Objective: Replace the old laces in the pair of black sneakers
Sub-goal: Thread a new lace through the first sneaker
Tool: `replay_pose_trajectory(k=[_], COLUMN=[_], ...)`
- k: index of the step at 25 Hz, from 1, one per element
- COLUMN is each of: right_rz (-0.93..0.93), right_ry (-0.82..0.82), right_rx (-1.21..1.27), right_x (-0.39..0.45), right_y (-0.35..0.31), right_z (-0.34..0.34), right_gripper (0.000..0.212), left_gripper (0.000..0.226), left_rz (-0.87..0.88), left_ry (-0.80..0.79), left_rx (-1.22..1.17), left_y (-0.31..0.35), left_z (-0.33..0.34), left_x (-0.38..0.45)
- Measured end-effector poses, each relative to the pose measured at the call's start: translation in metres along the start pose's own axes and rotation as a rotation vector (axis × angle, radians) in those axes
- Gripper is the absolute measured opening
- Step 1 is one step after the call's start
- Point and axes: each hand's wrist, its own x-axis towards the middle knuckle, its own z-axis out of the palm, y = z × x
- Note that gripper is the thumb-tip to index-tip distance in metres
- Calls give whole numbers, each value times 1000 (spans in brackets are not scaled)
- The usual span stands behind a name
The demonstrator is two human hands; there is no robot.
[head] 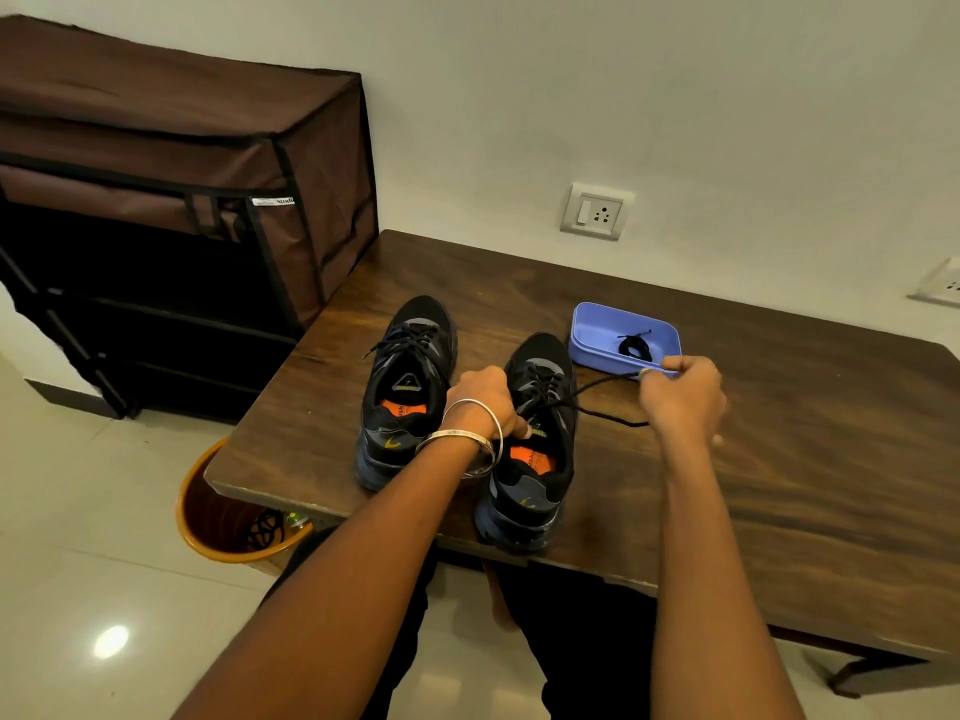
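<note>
Black lace [597,385] pinched taut in right hand [681,394]; left hand [485,402] gripping right shoe [535,439] tongue; overhanging table [779,459] edge, could tip off; lace might snag.

Black sneakers on a dark, wood-grained brown worktop [779,459].

Both sneakers, the left sneaker [410,387] and the right sneaker [535,444], show orange insoles, grey-blue panels and yellow heel marks; just beyond the right hand's grip sits a lavender-blue tray [597,335] holding a black coiled lace [635,348]; silver bangles [470,439]; orange bin [218,517]; brown fabric rack [171,163].
</note>
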Motion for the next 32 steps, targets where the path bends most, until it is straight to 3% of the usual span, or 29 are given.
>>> replay_pose_trajectory(k=[2,6,8,12,15,17,20,22,26,30,32], right_rz=[-209,-481,-601,-688,-578,-358,120,273,272,278,185], right_ry=[-47,-470,-472,-362,-339,-307,-209,-119,-103,43,117], right_rx=[-391,-645,-832,-857,-627,-174,590,922,888,902,691], right_x=[-2,-14,-23,-29,-18,-15,-16,-11,-9,5,10], right_y=[2,-3,-4,-7,-2,-1,-10,-13,-8,-5,4], right_z=[6,30,45,58,54,42,16,2,3,-5,-10], right_gripper=[28,31,28,16,9,10,14,19,13,19,10], left_gripper=[60,59,59,56,56,56,56,56,56,52,53], left_rz=[-2,-2,-4,-6,-11,-6,16,28,44,47,51], left_ry=[-12,-15,-16,-4,-4,-1,12,23,4,48,51], left_rx=[-11,-24,-22,-5,3,-1,51,76,67,106,100], left_y=[0,-1,-1,0,0,0,1,1,2,3,2], left_z=[0,-2,-1,-2,-2,-1,-1,0,0,-1,-1], left_x=[0,1,1,0,1,1,-1,-2,-2,-3,-4])
